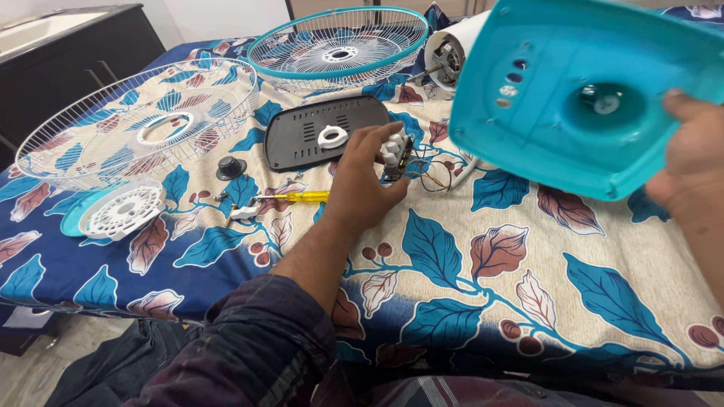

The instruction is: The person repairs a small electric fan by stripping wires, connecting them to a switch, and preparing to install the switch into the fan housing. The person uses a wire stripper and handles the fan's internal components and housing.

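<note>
With the fan apart, grilles, motor and black plate lying loose on the bed, the left hand grasps the switch block while the right hand holds the blue base raised, nothing rejoined yet.

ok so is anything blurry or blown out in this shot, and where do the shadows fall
Head view: lighting is soft and even, with the patterned sheet sharp; the turquoise fan base held close by the right hand looks slightly soft and oversized from nearness; the left hand on the switch block is crisp, casting a faint shadow beneath; top-left wall is nearly overexposed.
</note>
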